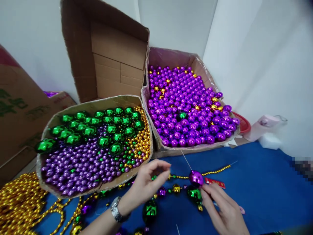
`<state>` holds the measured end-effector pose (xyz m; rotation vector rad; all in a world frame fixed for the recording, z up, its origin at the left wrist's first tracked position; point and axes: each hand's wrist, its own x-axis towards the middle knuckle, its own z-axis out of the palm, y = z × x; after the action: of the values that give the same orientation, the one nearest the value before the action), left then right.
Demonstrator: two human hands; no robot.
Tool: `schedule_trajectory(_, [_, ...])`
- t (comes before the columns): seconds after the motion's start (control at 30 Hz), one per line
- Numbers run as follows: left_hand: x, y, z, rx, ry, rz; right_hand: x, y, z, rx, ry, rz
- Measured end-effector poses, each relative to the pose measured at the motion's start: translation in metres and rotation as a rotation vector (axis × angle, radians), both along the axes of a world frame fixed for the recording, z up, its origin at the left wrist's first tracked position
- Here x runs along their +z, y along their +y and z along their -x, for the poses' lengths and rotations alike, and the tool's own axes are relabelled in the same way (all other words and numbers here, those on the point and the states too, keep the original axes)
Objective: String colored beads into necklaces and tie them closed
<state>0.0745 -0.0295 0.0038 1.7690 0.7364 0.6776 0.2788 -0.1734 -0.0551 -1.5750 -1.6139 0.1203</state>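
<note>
My right hand (pixel 223 205) is closed, thumb and fingers pinching at a shiny purple ball (pixel 196 178). A thin needle (pixel 186 160) sticks up out of the top of this ball. Right below it hang a large green ball (pixel 195 193) and a small gold bead (pixel 200 208), close to my fingertips. To the left, my left hand (pixel 150 178) is raised near the front of the boxes, thumb and forefinger curled together. A gold bead (pixel 169 176) shows at their tips; whether they grip it or it lies behind, I cannot tell.
A carton (pixel 97 191) of green, purple and gold beads stands left, another carton (pixel 156 138) of purple balls behind right. Strung beads (pixel 176 188) and a gold bead strand (pixel 212 171) lie on the blue cloth (pixel 264 195). Gold chains (pixel 22 199) pile up at left.
</note>
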Motion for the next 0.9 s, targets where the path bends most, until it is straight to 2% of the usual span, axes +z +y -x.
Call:
schedule_trajectory(0.13, [-0.011, 0.041, 0.034, 0.264, 0.204, -0.355, -0.003, 0.000, 0.001, 0.029, 0.017, 0.019])
schedule_trajectory(0.2, [-0.016, 0.061, 0.044, 0.320, 0.369, -0.467, -0.003, 0.001, 0.004, 0.036, 0.028, 0.008])
schedule_trajectory(0.3, [-0.023, 0.079, 0.049, 0.233, 0.607, -0.589, -0.002, 0.003, 0.007, 0.037, 0.017, -0.007])
schedule_trajectory(0.37, [-0.029, 0.084, 0.047, 0.150, 0.675, -0.632, -0.001, 0.004, 0.007, 0.048, 0.003, -0.004])
schedule_trajectory(0.47, [-0.039, 0.087, 0.041, 0.083, 0.699, -0.652, 0.001, 0.005, 0.006, 0.057, 0.004, 0.001])
schedule_trajectory(0.6, [-0.048, 0.092, 0.037, 0.057, 0.731, -0.670, 0.002, 0.003, 0.001, 0.003, 0.014, 0.014])
schedule_trajectory(0.9, [-0.050, 0.100, 0.033, 0.014, 0.727, -0.639, 0.018, 0.002, -0.006, -0.052, 0.137, 0.081])
